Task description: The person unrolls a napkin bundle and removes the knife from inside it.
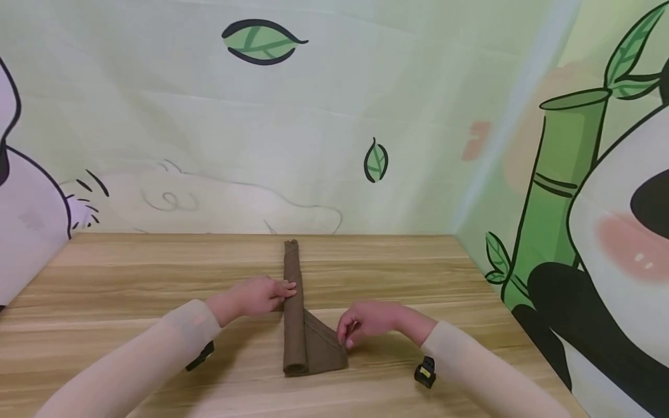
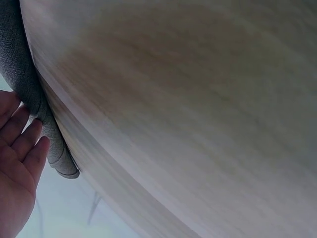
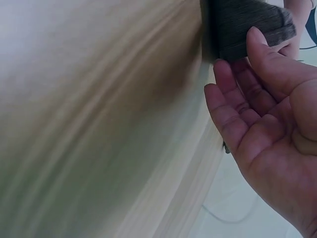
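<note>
A brown cloth [image 1: 294,342] lies on the table, rolled into a long narrow tube that points away from me. At the near right of the tube, a triangular flap [image 1: 323,347] of the same cloth is spread out flat. My left hand [image 1: 256,296] rests its fingertips on the middle of the roll; in the left wrist view its fingers [image 2: 30,144] are nearly straight against the fabric. With thumb and fingers, my right hand [image 1: 371,319] pinches the flap's outer corner. The right wrist view shows the thumb [image 3: 260,49] over the dark cloth edge [image 3: 247,25].
The wood-grain table [image 1: 157,261] runs back to a pale green printed backdrop [image 1: 324,104] with leaves and pandas. A bamboo print [image 1: 559,174] covers the right side wall. A small black device [image 1: 425,372] hangs below my right cuff.
</note>
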`<state>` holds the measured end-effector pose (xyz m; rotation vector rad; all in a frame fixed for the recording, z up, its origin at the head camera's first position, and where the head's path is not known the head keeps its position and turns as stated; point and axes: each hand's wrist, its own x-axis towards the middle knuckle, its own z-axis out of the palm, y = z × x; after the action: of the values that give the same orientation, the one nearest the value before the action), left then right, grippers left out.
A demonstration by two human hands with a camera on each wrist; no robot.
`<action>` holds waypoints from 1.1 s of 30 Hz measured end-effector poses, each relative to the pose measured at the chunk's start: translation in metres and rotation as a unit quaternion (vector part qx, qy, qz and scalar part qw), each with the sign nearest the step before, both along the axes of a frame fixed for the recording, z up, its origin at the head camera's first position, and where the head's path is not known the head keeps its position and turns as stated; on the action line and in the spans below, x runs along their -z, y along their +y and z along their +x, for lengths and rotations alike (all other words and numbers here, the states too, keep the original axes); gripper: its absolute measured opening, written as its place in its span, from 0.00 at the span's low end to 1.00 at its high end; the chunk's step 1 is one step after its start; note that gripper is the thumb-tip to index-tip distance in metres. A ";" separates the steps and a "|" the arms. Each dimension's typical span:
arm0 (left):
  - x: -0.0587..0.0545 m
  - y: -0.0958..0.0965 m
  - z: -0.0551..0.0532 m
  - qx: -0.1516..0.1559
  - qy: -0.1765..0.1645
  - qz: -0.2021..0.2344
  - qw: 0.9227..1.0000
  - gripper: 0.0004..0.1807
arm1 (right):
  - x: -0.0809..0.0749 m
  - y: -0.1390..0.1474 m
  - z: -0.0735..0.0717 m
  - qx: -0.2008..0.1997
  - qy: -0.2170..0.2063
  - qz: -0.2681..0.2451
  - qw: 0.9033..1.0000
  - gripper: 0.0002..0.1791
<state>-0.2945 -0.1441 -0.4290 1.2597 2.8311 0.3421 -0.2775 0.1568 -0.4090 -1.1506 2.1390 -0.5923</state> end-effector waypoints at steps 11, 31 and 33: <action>0.000 0.000 -0.001 -0.008 -0.014 -0.003 1.000 0.21 | 0.002 0.018 0.014 0.024 -0.011 -0.001 1.000 0.05; -0.012 -0.008 0.031 -0.003 0.035 -0.003 0.999 0.22 | -0.002 0.019 0.040 0.013 0.171 -0.005 0.985 0.05; -0.015 -0.010 0.040 -0.001 0.042 0.009 0.999 0.22 | -0.001 0.016 0.041 0.009 0.230 -0.006 0.973 0.06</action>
<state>-0.2548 -0.1546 -0.4135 1.3032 2.9053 0.3234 -0.2362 0.1729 -0.4084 -1.3806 2.5341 -0.3706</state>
